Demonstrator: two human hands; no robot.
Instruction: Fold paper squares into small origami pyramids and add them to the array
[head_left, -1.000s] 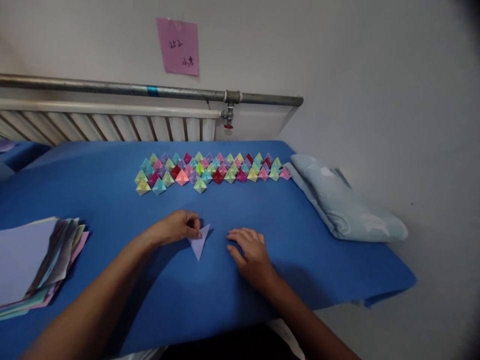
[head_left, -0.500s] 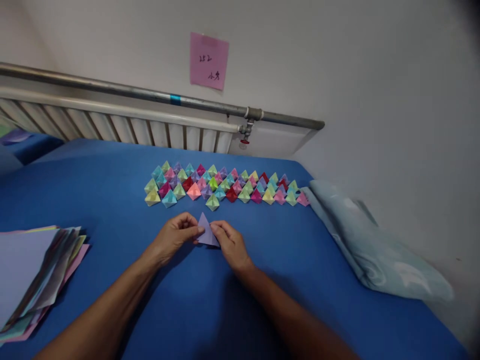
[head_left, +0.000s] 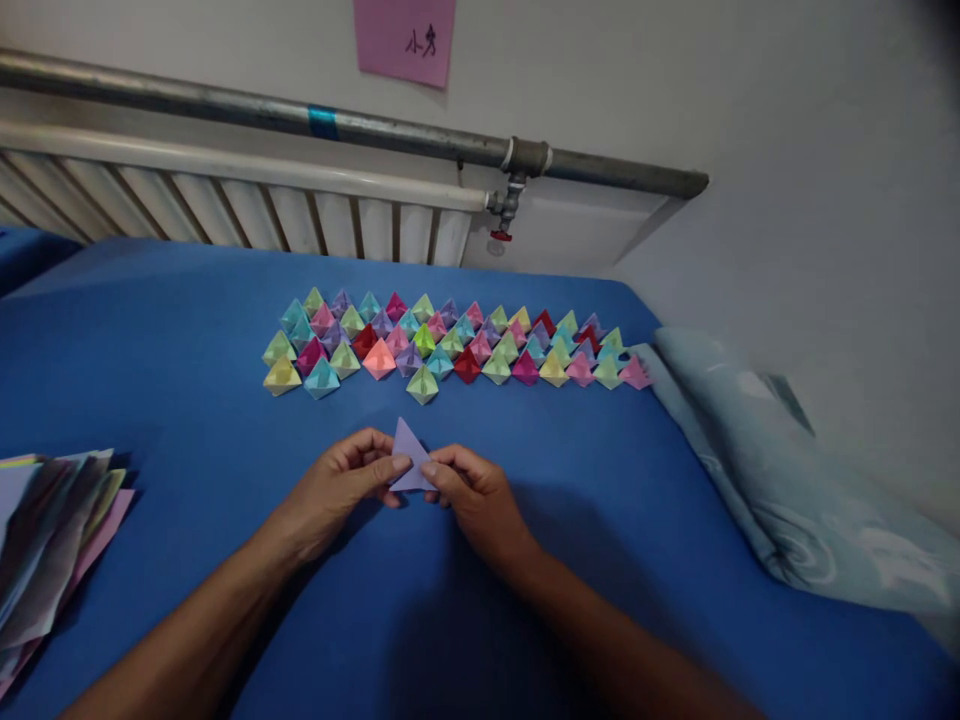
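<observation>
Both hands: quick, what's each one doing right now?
Left hand: closed, pinching the folded lavender paper.
Right hand: closed, pinching the same paper.

Purple ppr part hidden, note cut @ top.

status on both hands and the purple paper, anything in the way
Left hand and right hand both pinching purple paper. Folded triangular, tip pointing away. Paper shapes beyond, apart from hands; nothing seen blocking.
</observation>
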